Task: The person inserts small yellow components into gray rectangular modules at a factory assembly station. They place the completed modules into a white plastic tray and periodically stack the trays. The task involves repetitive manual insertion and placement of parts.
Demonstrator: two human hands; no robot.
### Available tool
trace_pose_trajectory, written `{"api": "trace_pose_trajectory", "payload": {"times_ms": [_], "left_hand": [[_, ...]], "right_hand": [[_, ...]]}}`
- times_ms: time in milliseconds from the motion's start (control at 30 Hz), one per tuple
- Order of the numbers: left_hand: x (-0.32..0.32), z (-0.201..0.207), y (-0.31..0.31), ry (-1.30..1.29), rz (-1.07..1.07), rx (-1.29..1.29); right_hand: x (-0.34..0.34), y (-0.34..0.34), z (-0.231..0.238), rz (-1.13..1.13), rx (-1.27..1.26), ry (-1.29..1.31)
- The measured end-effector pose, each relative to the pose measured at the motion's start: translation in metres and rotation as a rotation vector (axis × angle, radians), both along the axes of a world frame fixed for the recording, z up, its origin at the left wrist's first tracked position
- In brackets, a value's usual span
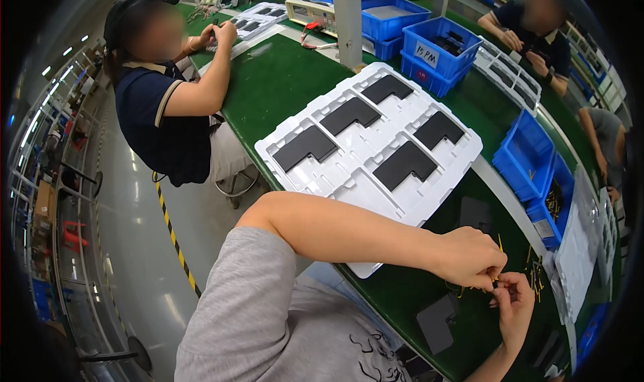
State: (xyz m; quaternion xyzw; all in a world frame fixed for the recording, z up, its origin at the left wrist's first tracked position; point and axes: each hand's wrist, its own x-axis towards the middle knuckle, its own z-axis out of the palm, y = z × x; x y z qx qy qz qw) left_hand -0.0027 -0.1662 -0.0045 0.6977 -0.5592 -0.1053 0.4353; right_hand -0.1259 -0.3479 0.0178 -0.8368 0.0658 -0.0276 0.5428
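Observation:
My left hand (471, 258) and my right hand (515, 309) meet above the green table at the lower right. Both have their fingers pinched together around a small dark part (495, 285), mostly hidden by the fingertips. Thin yellow pieces (537, 277) lie scattered just right of the hands. A flat black L-shaped piece (437, 323) rests on the table beside my right hand, and another black piece (475, 213) lies beyond my left hand. Under my left forearm reaches the white moulded tray (349, 181), with several black L-shaped pieces (405, 165) in its recesses.
Blue bins (439, 53) stand at the back; others (524, 155) line the right, one holding brass-coloured parts (553, 199). A grey post (346, 23) rises behind the tray. Co-workers sit at the left (164, 93) and far right (537, 36). Clear plastic trays (578, 261) lean at right.

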Motion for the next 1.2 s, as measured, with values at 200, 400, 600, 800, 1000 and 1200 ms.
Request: {"api": "trace_pose_trajectory", "payload": {"times_ms": [200,400,600,800,1000,1200], "left_hand": [[0.004,-0.004,0.001,0.028,0.048,-0.049],[0.004,-0.009,-0.002,0.054,0.059,-0.041],[0.004,-0.008,-0.002,0.061,0.043,-0.022],[0.004,0.004,0.001,0.045,-0.033,0.142],[0.0,-0.009,-0.003,0.104,-0.059,0.06],[0.002,-0.004,-0.001,0.201,-0.026,-0.012]], "right_hand": [[0.003,0.01,-0.005,0.087,-0.134,-0.088],[0.005,0.014,-0.006,0.11,-0.254,-0.187],[0.004,0.012,-0.009,0.047,-0.066,-0.094],[0.004,0.004,-0.012,-0.082,0.076,-0.051],[0.004,0.003,-0.007,0.005,0.071,-0.068],[0.004,0.004,-0.011,-0.009,-0.051,-0.129]]}}
